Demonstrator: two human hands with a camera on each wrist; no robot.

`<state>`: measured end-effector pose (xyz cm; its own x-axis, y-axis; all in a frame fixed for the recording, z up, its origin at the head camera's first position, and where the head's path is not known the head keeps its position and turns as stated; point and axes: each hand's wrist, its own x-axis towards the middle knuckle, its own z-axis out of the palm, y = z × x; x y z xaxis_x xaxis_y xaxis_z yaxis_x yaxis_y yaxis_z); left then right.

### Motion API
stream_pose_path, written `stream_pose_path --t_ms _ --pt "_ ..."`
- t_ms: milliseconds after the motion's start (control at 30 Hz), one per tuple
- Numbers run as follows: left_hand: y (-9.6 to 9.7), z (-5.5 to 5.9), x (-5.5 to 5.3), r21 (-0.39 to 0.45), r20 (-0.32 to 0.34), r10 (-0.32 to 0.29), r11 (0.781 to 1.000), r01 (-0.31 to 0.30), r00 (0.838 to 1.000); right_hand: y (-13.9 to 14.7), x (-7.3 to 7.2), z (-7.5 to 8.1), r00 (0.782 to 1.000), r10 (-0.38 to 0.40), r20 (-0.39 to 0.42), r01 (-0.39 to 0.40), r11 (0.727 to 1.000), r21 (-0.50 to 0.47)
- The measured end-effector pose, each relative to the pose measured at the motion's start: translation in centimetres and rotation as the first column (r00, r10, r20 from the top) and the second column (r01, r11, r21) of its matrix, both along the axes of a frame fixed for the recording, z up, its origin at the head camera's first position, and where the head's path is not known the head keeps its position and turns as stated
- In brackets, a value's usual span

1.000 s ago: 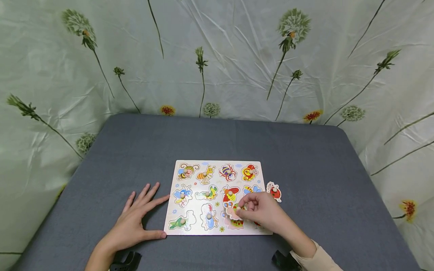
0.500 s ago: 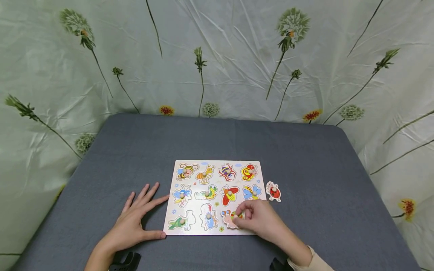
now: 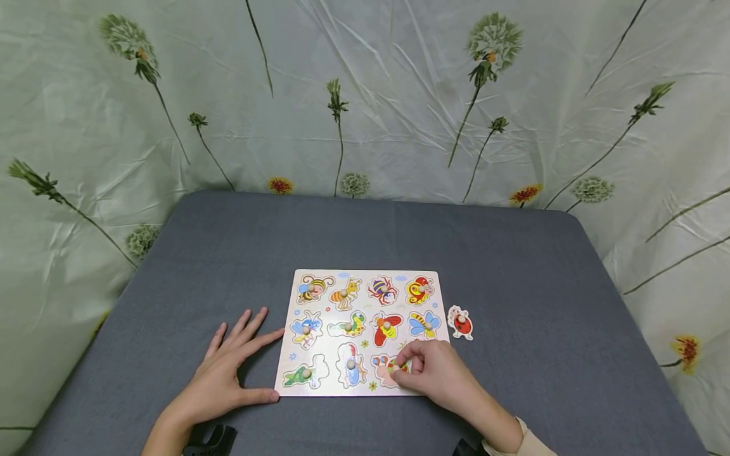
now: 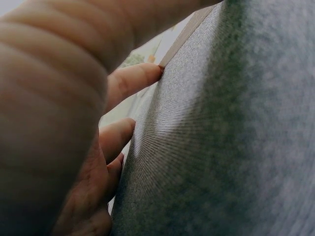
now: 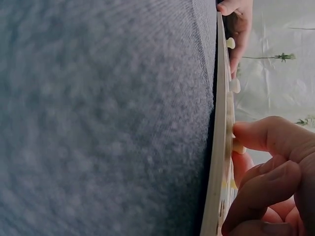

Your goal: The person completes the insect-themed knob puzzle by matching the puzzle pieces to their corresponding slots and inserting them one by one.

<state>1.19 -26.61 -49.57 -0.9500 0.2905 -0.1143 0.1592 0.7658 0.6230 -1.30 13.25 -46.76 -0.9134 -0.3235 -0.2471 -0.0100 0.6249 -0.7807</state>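
Note:
A wooden peg puzzle board (image 3: 336,345) with insect pictures lies on the table. My right hand (image 3: 436,373) pinches the knob (image 5: 239,146) of a snail puzzle piece (image 3: 383,372) between thumb and fingers, over the bottom row. In the right wrist view this piece shows as a thin layer on the board's face; the hand hides its right part and the board's lower right corner. My left hand (image 3: 230,367) rests with fingers spread, its thumb at the near left corner and index fingertip (image 4: 156,72) at the left edge. A ladybug piece (image 3: 460,323) lies right of the board.
Other knobbed pieces, such as a spider (image 3: 383,290) and a red moth (image 3: 387,329), sit on the board. Dark grey cloth (image 3: 365,234) covers the table. Behind it hangs a pale curtain (image 3: 399,126) printed with dandelions.
My right hand has moved slightly down and left with the snail piece, which now lines up with its picture in the bottom row. My left hand stays in place.

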Motion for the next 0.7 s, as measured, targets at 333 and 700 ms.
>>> stream_pose_path --t_ms 333,700 --pt "0.03 0.04 0.02 -0.004 -0.007 -0.003 1.0 0.003 1.0 0.18 0.05 -0.35 1.0 -0.019 0.025 0.02 0.999 -0.04" --pt "0.06 0.51 0.0 0.012 -0.032 -0.016 1.0 0.016 0.999 0.78 0.38 -0.46 1.0 -0.002 0.03 0.005 0.995 -0.104"
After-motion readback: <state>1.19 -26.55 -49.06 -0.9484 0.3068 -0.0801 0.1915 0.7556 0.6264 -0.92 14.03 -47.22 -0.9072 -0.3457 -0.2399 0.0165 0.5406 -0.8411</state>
